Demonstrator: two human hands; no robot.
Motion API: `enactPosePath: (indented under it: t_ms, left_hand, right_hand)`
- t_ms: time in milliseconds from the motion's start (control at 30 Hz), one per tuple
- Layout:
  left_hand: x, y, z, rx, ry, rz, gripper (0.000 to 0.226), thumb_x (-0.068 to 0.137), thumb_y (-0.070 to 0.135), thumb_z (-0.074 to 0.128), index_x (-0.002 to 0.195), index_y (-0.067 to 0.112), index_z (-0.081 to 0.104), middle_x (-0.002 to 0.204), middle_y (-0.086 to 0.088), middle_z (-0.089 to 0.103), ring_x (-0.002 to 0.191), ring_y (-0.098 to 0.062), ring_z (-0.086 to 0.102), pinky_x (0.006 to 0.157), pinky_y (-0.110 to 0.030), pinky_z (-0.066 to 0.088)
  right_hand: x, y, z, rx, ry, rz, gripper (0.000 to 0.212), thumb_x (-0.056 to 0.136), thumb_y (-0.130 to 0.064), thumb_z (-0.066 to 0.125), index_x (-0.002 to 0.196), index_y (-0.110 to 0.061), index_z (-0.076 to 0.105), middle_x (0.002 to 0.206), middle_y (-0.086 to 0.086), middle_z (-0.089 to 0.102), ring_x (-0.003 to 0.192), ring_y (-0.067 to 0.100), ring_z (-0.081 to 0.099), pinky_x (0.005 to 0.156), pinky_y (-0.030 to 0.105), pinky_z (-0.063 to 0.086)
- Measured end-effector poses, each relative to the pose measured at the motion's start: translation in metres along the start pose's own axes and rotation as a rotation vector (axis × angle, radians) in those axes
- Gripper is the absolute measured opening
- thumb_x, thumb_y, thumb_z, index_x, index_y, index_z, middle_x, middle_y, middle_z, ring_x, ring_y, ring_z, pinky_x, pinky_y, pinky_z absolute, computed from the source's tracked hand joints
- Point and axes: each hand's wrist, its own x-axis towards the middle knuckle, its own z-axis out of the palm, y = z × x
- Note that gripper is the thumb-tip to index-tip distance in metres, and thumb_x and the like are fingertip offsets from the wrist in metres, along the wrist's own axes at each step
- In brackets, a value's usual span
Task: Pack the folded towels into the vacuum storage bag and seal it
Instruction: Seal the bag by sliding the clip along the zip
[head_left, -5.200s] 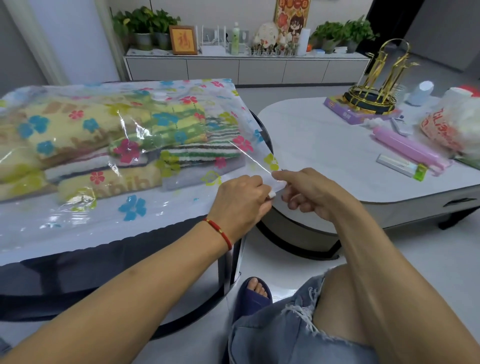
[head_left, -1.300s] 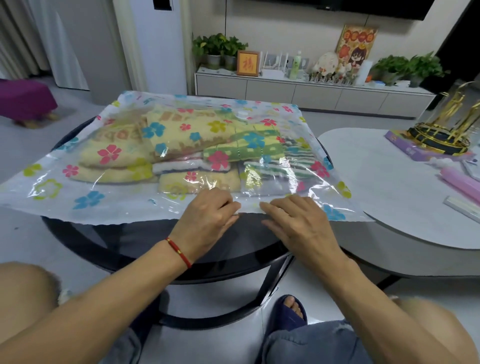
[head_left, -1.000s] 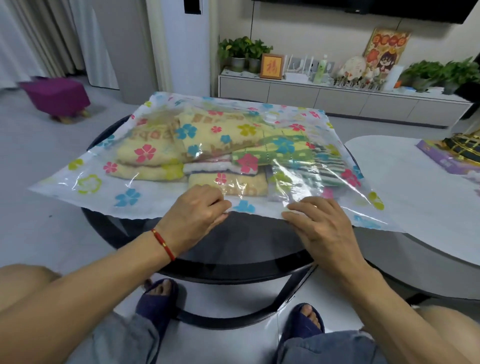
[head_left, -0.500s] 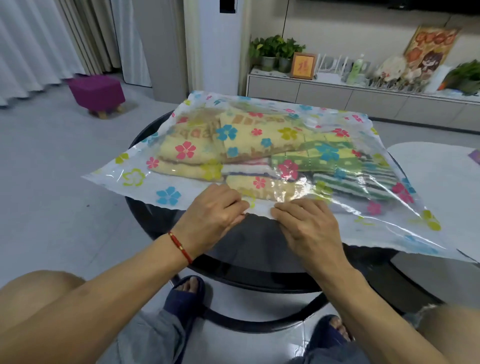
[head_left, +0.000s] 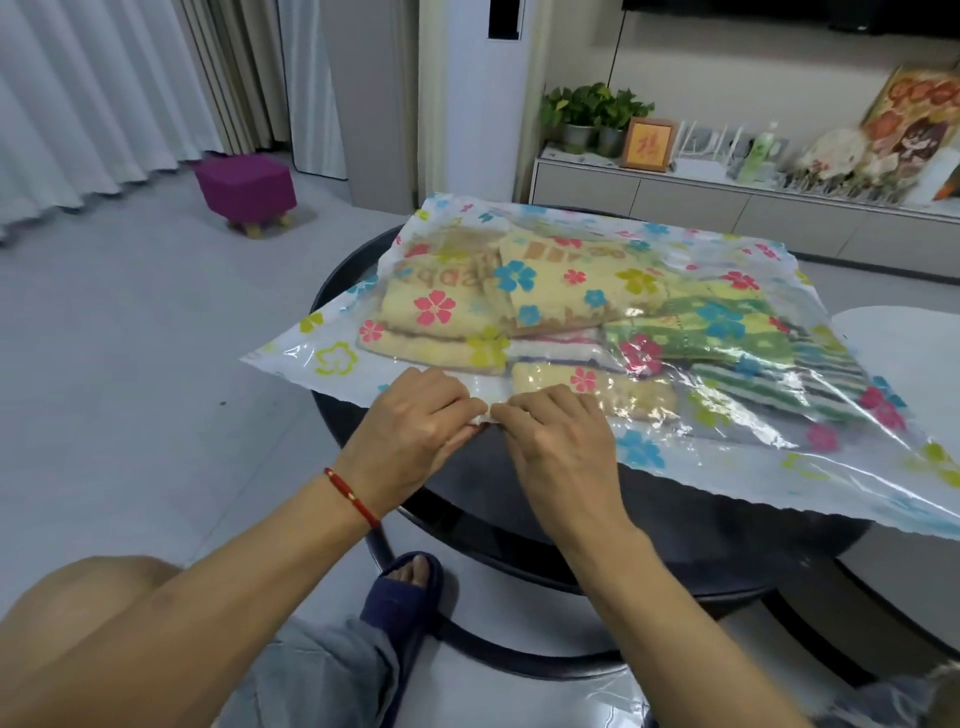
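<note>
A clear vacuum storage bag (head_left: 748, 457) printed with coloured flowers lies flat on a round black table (head_left: 675, 540). Several folded towels (head_left: 561, 306), yellow, green and striped, lie inside it. My left hand (head_left: 410, 431) and my right hand (head_left: 561, 441) meet fingertip to fingertip on the bag's near edge, left of its middle. Both pinch the edge strip, with a small white piece showing between the fingertips. What that piece is I cannot tell.
A white table (head_left: 914, 353) adjoins the black one on the right. A purple stool (head_left: 244, 189) stands on the floor far left. A low cabinet (head_left: 727, 208) with plants and ornaments runs along the back wall. My knees and a blue slipper (head_left: 400, 603) are below the table.
Both hands have slid leftward along the bag's near edge, from its right corner to left of the middle, and have come together. The view has turned left with them.
</note>
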Motion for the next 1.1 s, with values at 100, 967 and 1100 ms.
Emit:
enactPosePath:
  t_ms: [100, 967, 1100]
  left_hand:
    - [-0.006, -0.007, -0.008, 0.012, -0.015, 0.007, 0.009, 0.089, 0.013, 0.071, 0.091, 0.004, 0.074, 0.082, -0.010, 0.066, 0.073, -0.030, 0.061, 0.062, -0.044, 0.048]
    - [-0.061, -0.102, -0.088, 0.245, -0.114, 0.025, 0.012, 0.091, 0.015, 0.067, 0.092, 0.006, 0.074, 0.086, -0.010, 0.067, 0.077, -0.031, 0.060, 0.067, -0.039, 0.045]
    - [-0.073, -0.110, -0.093, 0.265, -0.104, -0.040, 0.013, 0.087, 0.017, 0.072, 0.094, 0.006, 0.075, 0.090, -0.011, 0.070, 0.079, -0.030, 0.062, 0.062, -0.039, 0.047]
  right_hand:
    - [-0.010, 0.006, 0.007, -0.009, 0.047, 0.012, 0.020, 0.077, -0.007, 0.086, 0.094, -0.015, 0.080, 0.091, 0.000, 0.077, 0.078, 0.030, 0.066, 0.071, 0.040, 0.049]
    - [0.027, -0.058, 0.049, 0.035, 0.018, 0.000, 0.021, 0.073, -0.005, 0.084, 0.085, -0.018, 0.072, 0.085, -0.002, 0.070, 0.075, 0.026, 0.060, 0.058, 0.032, 0.038]
    - [0.024, -0.057, 0.050, 0.040, 0.010, 0.019, 0.021, 0.075, -0.006, 0.085, 0.087, -0.019, 0.074, 0.087, -0.003, 0.071, 0.077, 0.027, 0.061, 0.059, 0.034, 0.045]
